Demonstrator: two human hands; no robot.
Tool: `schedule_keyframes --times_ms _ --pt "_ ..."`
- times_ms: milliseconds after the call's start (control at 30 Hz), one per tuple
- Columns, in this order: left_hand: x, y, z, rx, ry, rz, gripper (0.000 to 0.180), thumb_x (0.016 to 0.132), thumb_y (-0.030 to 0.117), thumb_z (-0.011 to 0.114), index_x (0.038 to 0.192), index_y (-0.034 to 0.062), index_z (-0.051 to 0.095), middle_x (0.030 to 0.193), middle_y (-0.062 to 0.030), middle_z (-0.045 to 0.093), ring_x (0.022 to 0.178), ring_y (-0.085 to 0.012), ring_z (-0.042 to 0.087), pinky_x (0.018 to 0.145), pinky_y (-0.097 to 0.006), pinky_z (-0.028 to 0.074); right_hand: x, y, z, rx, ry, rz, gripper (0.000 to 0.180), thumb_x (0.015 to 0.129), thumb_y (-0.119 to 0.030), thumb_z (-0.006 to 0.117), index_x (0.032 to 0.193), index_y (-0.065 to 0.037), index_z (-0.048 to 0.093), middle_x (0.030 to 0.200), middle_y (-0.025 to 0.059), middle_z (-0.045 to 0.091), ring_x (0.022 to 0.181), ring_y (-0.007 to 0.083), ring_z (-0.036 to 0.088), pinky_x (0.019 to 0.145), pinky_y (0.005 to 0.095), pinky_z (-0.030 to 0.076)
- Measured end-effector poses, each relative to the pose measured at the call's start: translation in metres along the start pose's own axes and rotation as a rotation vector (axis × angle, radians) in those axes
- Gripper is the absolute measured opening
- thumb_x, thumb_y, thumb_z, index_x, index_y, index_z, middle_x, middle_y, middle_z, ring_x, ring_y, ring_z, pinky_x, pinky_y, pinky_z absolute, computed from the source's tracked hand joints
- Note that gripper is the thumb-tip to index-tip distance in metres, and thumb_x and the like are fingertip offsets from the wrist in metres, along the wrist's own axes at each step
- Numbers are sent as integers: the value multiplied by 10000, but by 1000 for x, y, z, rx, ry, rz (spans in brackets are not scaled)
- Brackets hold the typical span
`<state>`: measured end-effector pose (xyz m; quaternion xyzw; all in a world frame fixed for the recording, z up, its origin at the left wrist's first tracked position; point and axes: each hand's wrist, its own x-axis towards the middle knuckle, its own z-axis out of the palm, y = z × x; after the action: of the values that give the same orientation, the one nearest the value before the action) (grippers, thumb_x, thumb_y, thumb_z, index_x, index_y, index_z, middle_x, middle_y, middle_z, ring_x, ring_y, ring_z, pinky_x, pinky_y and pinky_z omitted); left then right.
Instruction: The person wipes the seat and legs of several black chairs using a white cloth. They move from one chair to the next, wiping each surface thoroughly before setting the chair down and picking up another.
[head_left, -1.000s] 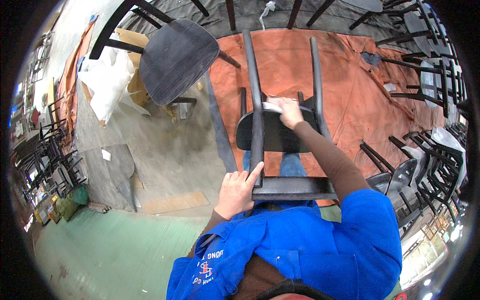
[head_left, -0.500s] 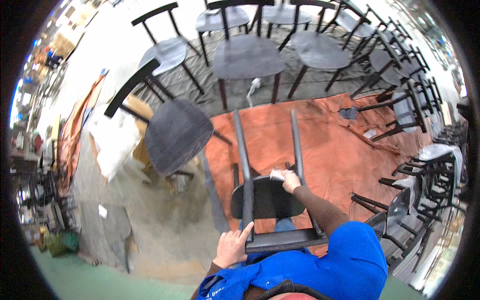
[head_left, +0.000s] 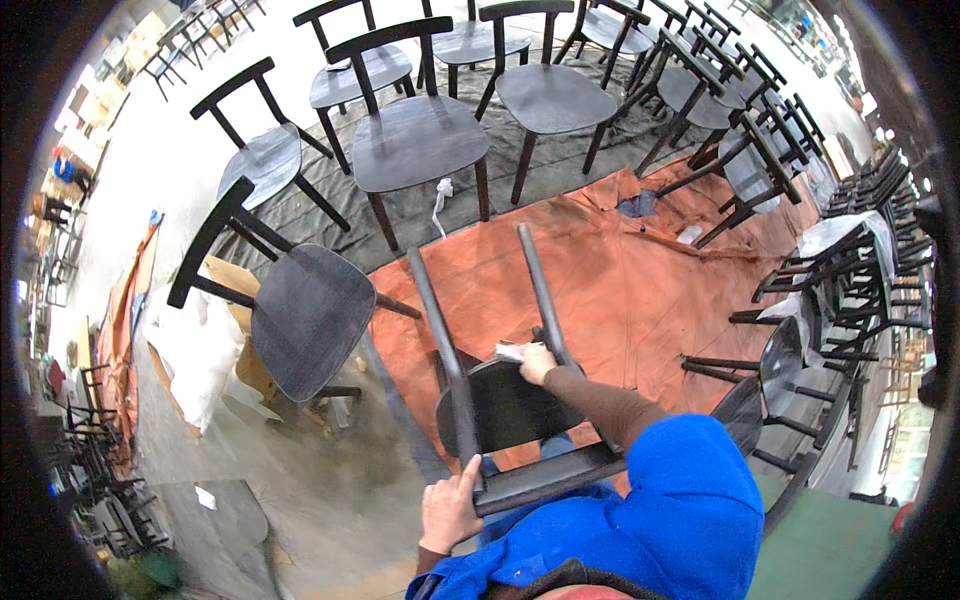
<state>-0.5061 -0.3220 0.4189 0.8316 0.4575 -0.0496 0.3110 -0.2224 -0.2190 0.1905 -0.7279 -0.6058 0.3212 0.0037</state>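
Note:
Right in front of my body is a black wooden chair [head_left: 515, 410], tilted so that two of its legs point away from me. My left hand [head_left: 450, 508] is closed around the near left corner of its frame, by the thick crossbar [head_left: 545, 478]. At the far edge of the seat, near the right-hand leg, my right hand [head_left: 538, 365] is closed on a crumpled white cloth or paper wipe [head_left: 510, 350]. The wipe touches the seat edge. My right fingertips are partly hidden by it.
A dark chair [head_left: 310, 320] stands close on the left, beside white wrapping [head_left: 195, 350]. Several more chairs [head_left: 420, 140] line the far side. An orange sheet [head_left: 620, 300] covers the floor under my chair. Stacked chairs [head_left: 840, 270] crowd the right.
My view has swung, so the surrounding chairs appear shifted left. My left hand keeps its hold on the corner, and my right hand stays at the seat edge with the wipe.

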Motion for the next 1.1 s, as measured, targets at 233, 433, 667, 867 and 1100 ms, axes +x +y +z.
schedule_keyframes --times_ms 233,433,667,867,1100 --pt "6 -2 1 -11 -1 -22 986 516 123 717 1450 174 407 805 -87 602 756 -289 605 685 -409 440 13 -52 29 -8 234 -446 274 733 -80 585 957 -144 731 870 112 705 875 278 676 790 451 489" --pt "1 0 1 -5 -2 -16 1004 514 129 741 1457 170 399 825 -88 585 753 -290 586 669 -405 420 2 5 14 44 161 -8 257 762 -87 575 972 -107 720 1004 154 687 1004 312 635 886 434 485" --pt "5 -3 -1 -23 -1 -34 959 572 132 735 1466 163 389 842 -86 568 767 -284 572 690 -393 409 30 -58 76 -93 112 -436 329 716 -87 582 1034 -56 664 1009 157 643 990 363 594 899 478 442" --pt "4 0 -3 -78 -25 -49 947 608 182 753 1476 159 377 859 -85 579 801 -272 574 719 -392 412 4 21 34 24 260 -175 281 723 -96 584 974 -82 711 999 167 656 969 348 609 857 468 448" --pt "9 -2 -8 -91 -22 -55 982 586 144 760 1485 175 365 874 -81 577 805 -273 574 728 -389 411 19 -65 49 -68 203 -493 255 747 -60 543 942 -63 708 906 172 682 956 342 638 864 469 463"
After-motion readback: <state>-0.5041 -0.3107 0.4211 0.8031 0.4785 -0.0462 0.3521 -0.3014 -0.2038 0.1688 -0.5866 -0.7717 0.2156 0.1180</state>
